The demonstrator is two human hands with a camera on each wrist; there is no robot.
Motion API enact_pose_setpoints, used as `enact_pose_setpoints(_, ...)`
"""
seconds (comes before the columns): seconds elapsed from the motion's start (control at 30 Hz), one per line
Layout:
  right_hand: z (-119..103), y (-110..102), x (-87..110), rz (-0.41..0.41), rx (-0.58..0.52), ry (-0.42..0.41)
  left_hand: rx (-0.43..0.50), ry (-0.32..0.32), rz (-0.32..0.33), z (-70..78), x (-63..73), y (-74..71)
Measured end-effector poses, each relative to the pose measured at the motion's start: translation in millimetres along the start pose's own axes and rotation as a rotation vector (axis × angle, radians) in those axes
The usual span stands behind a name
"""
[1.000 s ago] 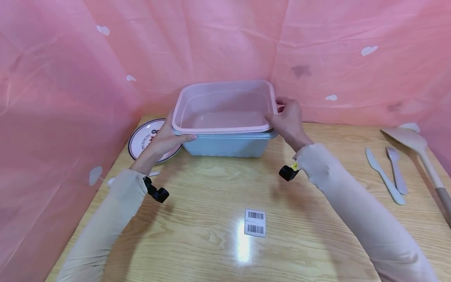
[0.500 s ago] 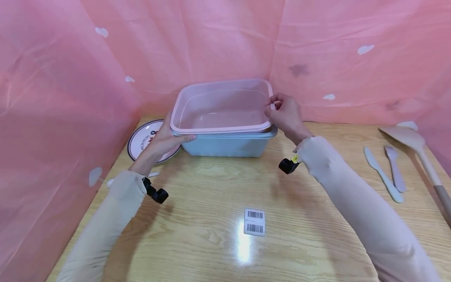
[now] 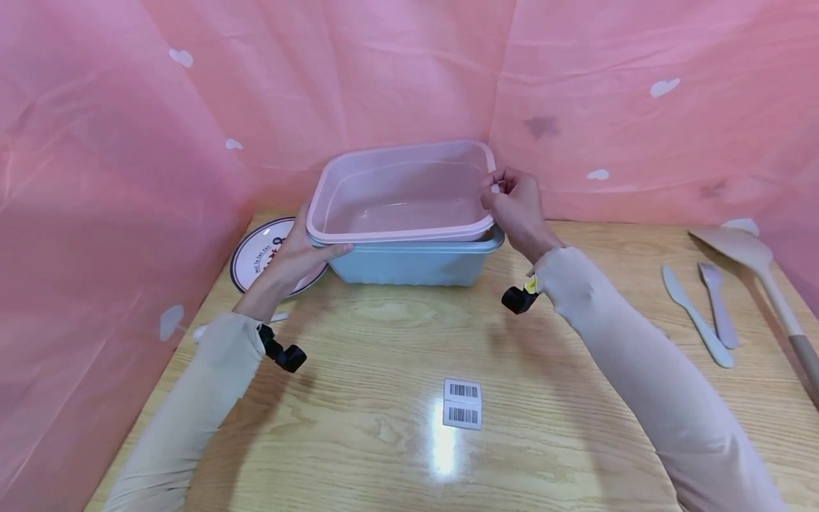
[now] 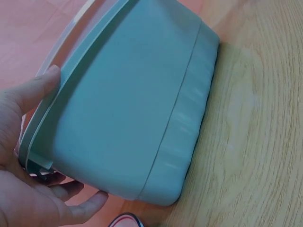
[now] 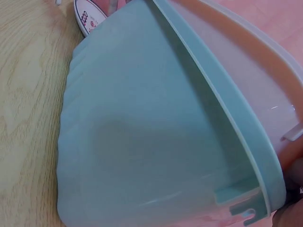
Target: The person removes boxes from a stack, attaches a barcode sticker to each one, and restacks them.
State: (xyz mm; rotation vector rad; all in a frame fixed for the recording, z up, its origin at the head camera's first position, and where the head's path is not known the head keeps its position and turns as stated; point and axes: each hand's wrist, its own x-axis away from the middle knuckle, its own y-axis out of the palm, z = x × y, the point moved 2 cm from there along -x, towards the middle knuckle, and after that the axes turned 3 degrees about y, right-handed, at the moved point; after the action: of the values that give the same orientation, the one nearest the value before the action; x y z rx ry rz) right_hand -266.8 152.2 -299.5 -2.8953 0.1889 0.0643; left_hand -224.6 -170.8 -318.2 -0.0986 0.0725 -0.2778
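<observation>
A pink plastic basin point(image 3: 403, 188) sits tilted in a light blue basin point(image 3: 409, 267) at the back of the table, its right end raised above the blue rim. My left hand point(image 3: 291, 256) grips the blue basin's left end, thumb over the rim and fingers beneath it, as the left wrist view shows. At the other end, my right hand point(image 3: 520, 210) pinches the pink basin's right rim between thumb and fingers. The right wrist view shows the blue wall point(image 5: 142, 118) up close, a gap between the two rims, and only a little of the right hand.
A round plate point(image 3: 256, 256) with a dark blue rim lies left of the basins, partly behind the left hand. To the right are a knife point(image 3: 694, 313), a fork point(image 3: 718, 306) and a large spatula point(image 3: 745, 256). A barcode label point(image 3: 462, 404) lies in front; pink cloth hangs behind.
The right hand has shifted its hold up onto the pink rim. The pink basin's right end has risen and moved slightly left, baring more of the blue rim. The left hand stays in place.
</observation>
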Motion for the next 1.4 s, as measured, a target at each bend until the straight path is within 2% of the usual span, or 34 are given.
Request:
enact_pose_setpoints(0.13, 0.7, -1.7, 1.2, -0.005, -0.026, 0.013, 0.044, 0.000, -0.012, 0.3, -0.6, 2.2)
enact_pose_setpoints(0.3, 0.0, -4.5, 3.4, 0.006, -0.048, 0.015, 0.090, 0.039, -0.016, 0.7, -1.5, 4.3)
enact_pose_setpoints(0.43, -4.3, -7.4, 5.0, 0.031, -0.082, -0.015, 0.077, 0.090, -0.022, 2.5, -1.8, 5.2)
enact_pose_setpoints(0.53, -10.0, -9.4, 5.9, 0.041, -0.125, -0.023, 0.063, 0.096, -0.031, 4.0, -1.7, 5.6)
enact_pose_setpoints(0.73, -24.6, -13.8, 7.8, 0.061, -0.205, -0.030, 0.049, 0.027, -0.010, 8.3, -1.9, 5.2)
enact_pose_setpoints(0.93, -38.2, -19.5, 12.2, 0.057, -0.315, -0.047, -0.058, -0.083, 0.057, 10.9, -0.3, 4.5)
enact_pose_setpoints(1.17, -52.5, -28.7, 20.1, 0.073, -0.447, -0.063, -0.071, -0.063, 0.059, 7.7, -1.9, 2.9)
enact_pose_setpoints(1.4, -61.3, -42.0, 29.9, 0.073, -0.548, -0.098, -0.069, -0.060, 0.075, -14.8, -9.9, -3.2)
